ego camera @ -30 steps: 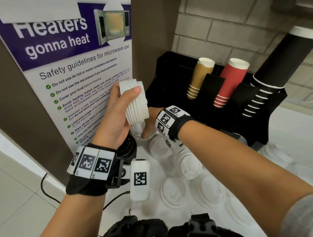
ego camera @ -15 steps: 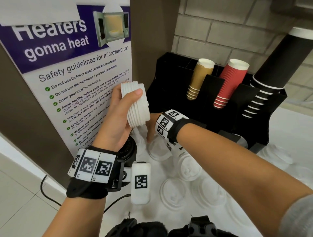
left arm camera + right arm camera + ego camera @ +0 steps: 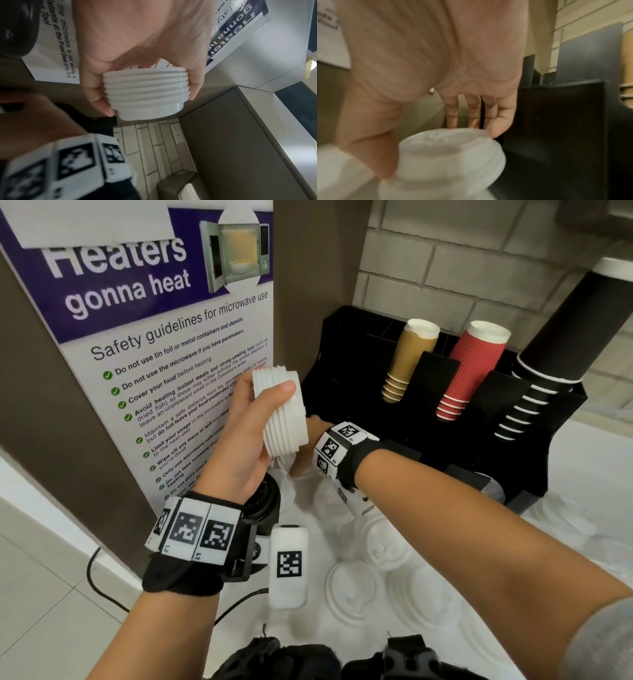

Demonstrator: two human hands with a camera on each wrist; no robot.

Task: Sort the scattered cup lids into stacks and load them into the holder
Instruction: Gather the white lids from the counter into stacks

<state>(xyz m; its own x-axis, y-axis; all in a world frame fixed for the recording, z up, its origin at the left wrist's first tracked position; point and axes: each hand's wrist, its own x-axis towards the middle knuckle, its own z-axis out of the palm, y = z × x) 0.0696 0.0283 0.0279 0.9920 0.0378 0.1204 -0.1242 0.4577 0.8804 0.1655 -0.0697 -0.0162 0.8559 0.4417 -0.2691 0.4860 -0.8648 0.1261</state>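
Head view: the left hand (image 3: 239, 436) holds a stack of lids (image 3: 282, 412) on its side, thumb across the rims, raised above the white surface (image 3: 582, 467). The right hand (image 3: 310, 440) reaches under and behind that stack, its fingers mostly hidden; loose lids (image 3: 352, 587) lie scattered on the surface below both wrists. The black holder (image 3: 342, 364), carrying cup stacks, stands just beyond the fingers.

Left wrist view: the fingers (image 3: 96, 93) and thumb curl round the ribbed stack, gripping it on both sides.

Right wrist view (blurred): the thumb and fingers (image 3: 498, 121) close on a single lid (image 3: 447, 159), beside the holder wall.
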